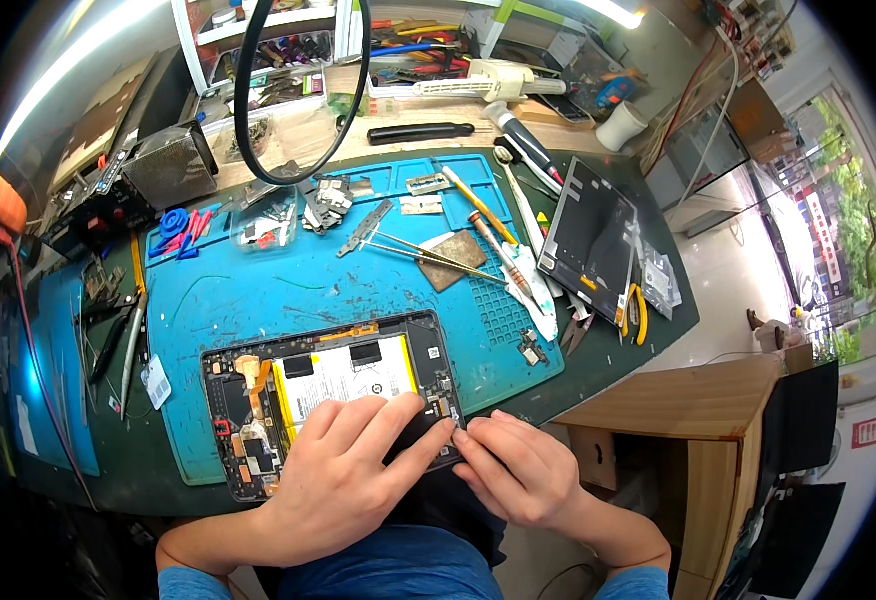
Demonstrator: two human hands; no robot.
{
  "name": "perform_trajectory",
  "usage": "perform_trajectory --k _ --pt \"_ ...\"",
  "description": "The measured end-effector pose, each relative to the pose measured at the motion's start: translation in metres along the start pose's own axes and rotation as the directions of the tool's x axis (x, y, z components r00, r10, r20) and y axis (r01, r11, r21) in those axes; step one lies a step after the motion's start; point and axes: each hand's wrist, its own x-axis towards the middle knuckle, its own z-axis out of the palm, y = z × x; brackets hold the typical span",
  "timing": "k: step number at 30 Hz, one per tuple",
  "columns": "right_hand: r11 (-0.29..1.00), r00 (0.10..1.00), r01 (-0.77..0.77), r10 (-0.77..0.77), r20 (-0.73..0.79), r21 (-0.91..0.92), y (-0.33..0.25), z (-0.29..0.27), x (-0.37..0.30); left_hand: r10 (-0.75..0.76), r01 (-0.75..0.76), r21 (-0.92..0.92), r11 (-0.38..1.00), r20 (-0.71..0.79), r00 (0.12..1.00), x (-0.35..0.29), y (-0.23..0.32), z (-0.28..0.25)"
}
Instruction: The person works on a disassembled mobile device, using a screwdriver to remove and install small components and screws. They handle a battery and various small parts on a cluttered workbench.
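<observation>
An opened tablet (423, 352) lies at the near edge of the blue work mat, its inside facing up. A white battery with yellow edges (343, 375) fills its middle; orange ribbon cables and small boards sit at both ends. My left hand (343, 475) rests across the battery's near part, fingers spread, with its thumb reaching to the tablet's right end. Close by that thumb, my right hand (518, 465) pinches at the tablet's near right edge. Whatever is between its fingertips is too small or hidden to make out.
Tweezers (428, 250) lie across a metal plate on the blue mat (258, 300). A dark screen panel (590, 235) leans at the right, near yellow-handled pliers (640, 315). A black ring (241, 100) hangs over the far side. A wooden cabinet (678, 395) stands right of the bench.
</observation>
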Motion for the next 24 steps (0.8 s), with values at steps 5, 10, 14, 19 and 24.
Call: perform_trajectory --k 5,10,14,19,24 --pt "0.999 1.0 -0.03 0.03 0.003 0.037 -0.001 -0.001 0.002 0.0 0.0 0.002 1.0 0.005 1.0 0.0 0.0 0.0" --pt "0.998 0.999 -0.045 0.044 0.018 0.048 -0.001 -0.003 0.004 0.0 0.0 0.01 1.0 0.004 1.0 -0.001 0.0 0.001" --pt "0.995 0.997 -0.075 0.074 0.025 0.072 -0.002 -0.007 0.009 0.009 -0.009 0.022 1.0 0.005 1.0 0.0 0.0 0.0" --pt "0.971 0.989 -0.139 0.126 0.078 0.194 0.003 -0.02 0.017 0.032 -0.032 0.015 0.999 -0.005 0.999 0.001 0.0 0.0" --pt "0.954 0.94 -0.299 0.3 -0.163 0.034 0.049 -0.024 0.046 0.033 -0.033 0.004 0.999 -0.018 0.999 0.0 -0.002 0.0"
